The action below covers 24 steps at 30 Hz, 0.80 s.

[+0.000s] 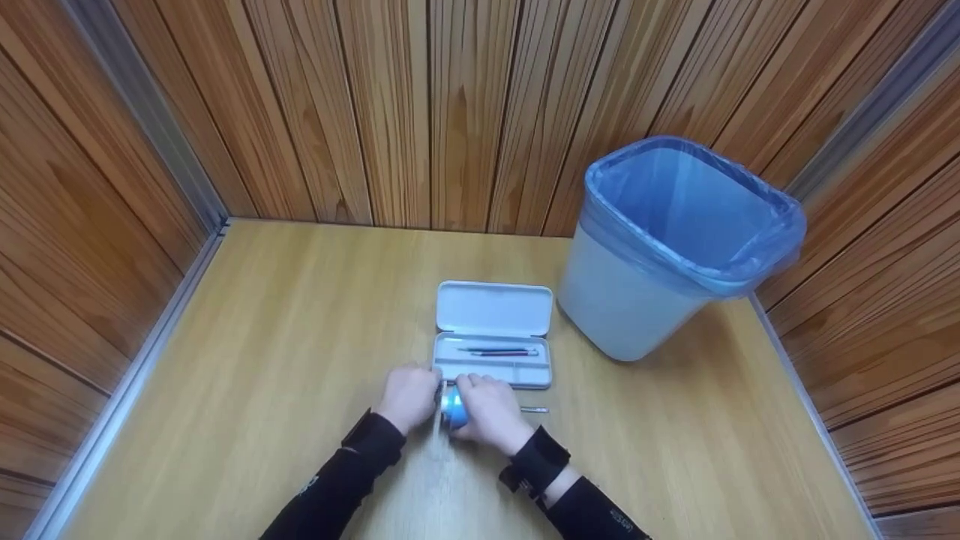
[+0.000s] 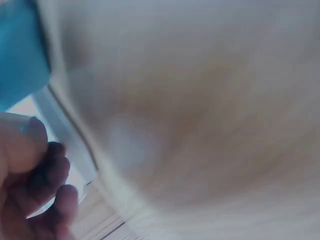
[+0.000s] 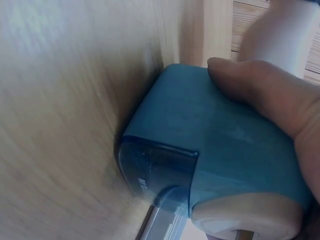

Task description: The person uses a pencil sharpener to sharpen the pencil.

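Note:
A blue pencil sharpener (image 3: 200, 115) with a dark see-through drawer lies on the table, just in front of an open white pencil case (image 1: 495, 309). My right hand (image 1: 491, 412) holds its body, the thumb (image 3: 250, 82) pressed along one side. At the sharpener's left side, my left hand (image 1: 411, 395) has curled fingers (image 2: 47, 175) and grips what seems to be its crank, mostly hidden. A thin pencil (image 1: 534, 409) sticks out right of my right hand, its other end hidden. Two slim pencils (image 1: 499, 352) lie in the case's upper compartment.
A pale bin (image 1: 630, 300) with a blue bag liner stands at the back right, close to the pencil case. Wood-panelled walls (image 1: 472, 112) enclose the wooden table (image 1: 322, 300) at the back and both sides.

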Available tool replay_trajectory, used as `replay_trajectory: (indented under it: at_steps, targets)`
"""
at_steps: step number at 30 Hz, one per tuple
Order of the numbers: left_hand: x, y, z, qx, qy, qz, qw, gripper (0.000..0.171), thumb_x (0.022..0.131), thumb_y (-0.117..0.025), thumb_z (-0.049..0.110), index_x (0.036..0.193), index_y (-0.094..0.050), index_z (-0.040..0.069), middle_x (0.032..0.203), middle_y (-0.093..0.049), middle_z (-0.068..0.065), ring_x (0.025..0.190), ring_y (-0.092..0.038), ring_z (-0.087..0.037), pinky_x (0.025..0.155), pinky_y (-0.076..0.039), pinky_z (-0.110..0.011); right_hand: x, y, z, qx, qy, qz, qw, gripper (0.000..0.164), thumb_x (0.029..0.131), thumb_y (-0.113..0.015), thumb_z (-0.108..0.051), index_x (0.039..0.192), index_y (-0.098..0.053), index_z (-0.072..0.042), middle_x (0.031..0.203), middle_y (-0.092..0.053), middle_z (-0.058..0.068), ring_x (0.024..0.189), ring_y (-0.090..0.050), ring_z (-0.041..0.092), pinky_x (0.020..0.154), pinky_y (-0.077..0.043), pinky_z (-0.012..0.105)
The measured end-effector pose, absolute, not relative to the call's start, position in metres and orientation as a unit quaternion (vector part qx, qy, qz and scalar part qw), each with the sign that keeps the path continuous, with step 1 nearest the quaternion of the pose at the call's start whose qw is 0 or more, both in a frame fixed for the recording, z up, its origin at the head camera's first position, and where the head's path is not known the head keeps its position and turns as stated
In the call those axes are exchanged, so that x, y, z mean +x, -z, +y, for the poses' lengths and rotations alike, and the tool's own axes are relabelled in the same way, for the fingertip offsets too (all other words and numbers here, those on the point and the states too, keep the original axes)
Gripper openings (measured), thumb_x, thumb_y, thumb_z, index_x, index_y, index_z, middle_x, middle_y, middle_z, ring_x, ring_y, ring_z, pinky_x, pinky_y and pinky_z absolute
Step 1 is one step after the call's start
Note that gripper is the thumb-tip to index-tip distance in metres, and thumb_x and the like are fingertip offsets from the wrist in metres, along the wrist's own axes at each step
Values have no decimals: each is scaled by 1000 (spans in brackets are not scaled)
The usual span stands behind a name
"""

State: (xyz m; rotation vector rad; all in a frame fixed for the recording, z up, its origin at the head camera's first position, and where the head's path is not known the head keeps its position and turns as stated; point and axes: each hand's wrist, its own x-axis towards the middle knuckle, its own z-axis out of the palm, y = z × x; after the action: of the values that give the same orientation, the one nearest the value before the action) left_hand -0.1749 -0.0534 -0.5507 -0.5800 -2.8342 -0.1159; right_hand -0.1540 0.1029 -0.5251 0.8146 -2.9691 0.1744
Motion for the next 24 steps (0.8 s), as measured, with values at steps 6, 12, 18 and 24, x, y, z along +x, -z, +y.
replay_trajectory:
  at_steps: [6,12,18,24]
  targets:
    - [-172,536,-56,-193,69,-962,181,21,69,-69,12,88,-64,9,90,-68,-8,76,-63,-25,67,-49,-37,-154,525,102,258,-63,-964,13,65,56,-79,-44,107,-52,-13,93,-62,2,78,-58,20,67,-47,35]
    - [-158,525,-58,-215,82,-947,225,23,71,-68,11,93,-65,7,89,-68,-6,78,-63,-22,68,-51,-34,-156,523,103,248,-60,-967,-6,66,58,-79,-44,110,-51,-14,95,-62,3,81,-59,21,71,-48,36]
    - [-136,523,-61,-248,107,-927,261,17,72,-70,14,87,-65,7,78,-65,-3,68,-60,-17,62,-49,-30,-157,522,104,249,-56,-967,1,65,58,-79,-45,109,-52,-13,94,-63,3,80,-59,21,70,-48,36]
    - [-116,534,-67,-277,128,-919,251,14,71,-71,15,81,-63,9,70,-60,1,62,-55,-12,57,-46,-26,-156,522,104,256,-48,-965,16,65,55,-80,-44,106,-52,-13,91,-62,2,76,-58,19,66,-47,33]
